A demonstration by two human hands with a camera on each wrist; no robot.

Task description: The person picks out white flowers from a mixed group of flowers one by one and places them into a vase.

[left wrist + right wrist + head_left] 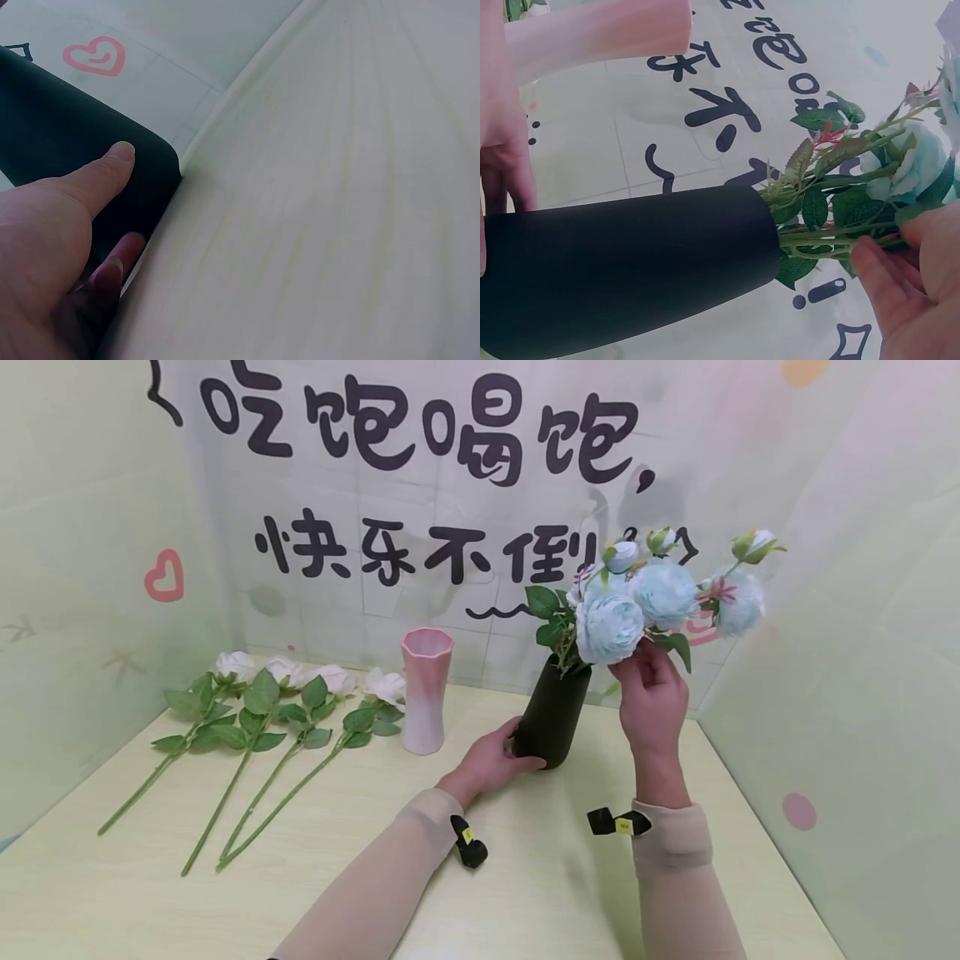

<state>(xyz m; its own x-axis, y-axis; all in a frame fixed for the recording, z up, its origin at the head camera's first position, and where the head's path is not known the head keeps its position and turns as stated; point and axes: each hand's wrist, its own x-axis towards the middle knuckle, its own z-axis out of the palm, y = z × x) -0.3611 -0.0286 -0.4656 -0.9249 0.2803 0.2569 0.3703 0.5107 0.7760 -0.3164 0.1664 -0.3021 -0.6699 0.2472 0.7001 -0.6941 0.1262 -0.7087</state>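
A black vase (553, 714) leans to the right on the table, with light blue artificial flowers (611, 625) and leafy stems standing in its mouth. My left hand (491, 762) grips the vase low down, its thumb along the near side, as the left wrist view also shows. Just above the rim, my right hand (654, 697) pinches the flower stems (877, 238) between thumb and fingers, under the blooms. In the right wrist view, green leaves (859, 206) and stems come out of the vase's opening toward those fingertips. The stem ends are hidden inside the vase.
A pink and white vase (425, 693) stands upright left of the black one. Several pale pink roses (333, 680) with long green stems (217, 814) lie on the table at the left. A printed backdrop (420, 502) rises behind, and pale side walls (840, 693) flank the table.
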